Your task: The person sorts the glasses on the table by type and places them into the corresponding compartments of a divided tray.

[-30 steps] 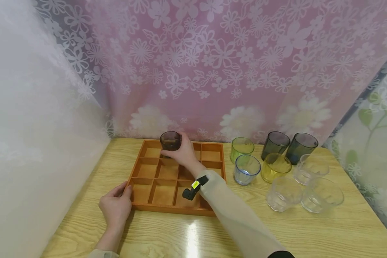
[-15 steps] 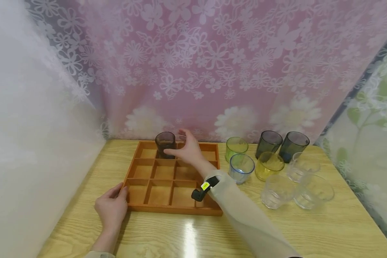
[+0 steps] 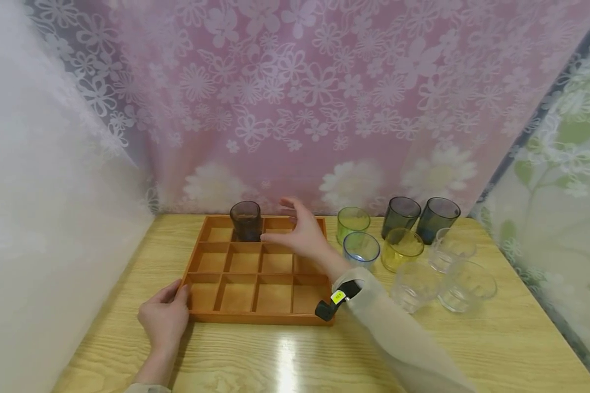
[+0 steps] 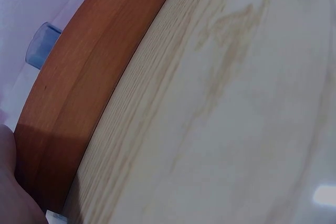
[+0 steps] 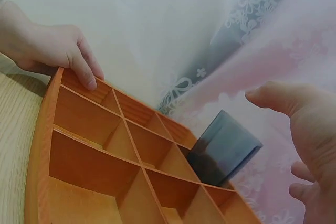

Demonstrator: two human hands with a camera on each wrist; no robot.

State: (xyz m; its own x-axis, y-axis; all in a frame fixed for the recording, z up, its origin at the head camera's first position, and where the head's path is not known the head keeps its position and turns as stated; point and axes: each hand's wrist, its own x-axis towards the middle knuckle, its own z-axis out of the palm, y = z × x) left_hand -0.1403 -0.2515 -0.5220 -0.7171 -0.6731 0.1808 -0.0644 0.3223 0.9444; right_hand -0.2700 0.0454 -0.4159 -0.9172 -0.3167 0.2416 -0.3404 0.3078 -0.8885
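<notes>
A dark smoky glass (image 3: 246,221) stands upright in the back row of a divided wooden tray (image 3: 260,318), second compartment from the left. My right hand (image 3: 302,229) is just right of that glass, thumb and fingers spread and holding nothing; in the right wrist view a gap shows between the hand (image 5: 312,135) and the glass (image 5: 223,150). At the tray's front left corner my left hand (image 3: 164,315) grips the side wall. The right wrist view shows fingers of that hand (image 5: 58,48) bent over the rim.
Right of the tray stand a green glass (image 3: 353,222), a blue-rimmed glass (image 3: 361,248), a yellow glass (image 3: 402,251), two tall dark glasses (image 3: 399,217) and several clear glasses (image 3: 467,289). A pink floral curtain (image 3: 275,136) hangs behind the table (image 3: 236,360).
My right hand has let go of the dark glass and drawn away to the right, leaving it in its compartment. The left hand keeps its grip on the tray corner.
</notes>
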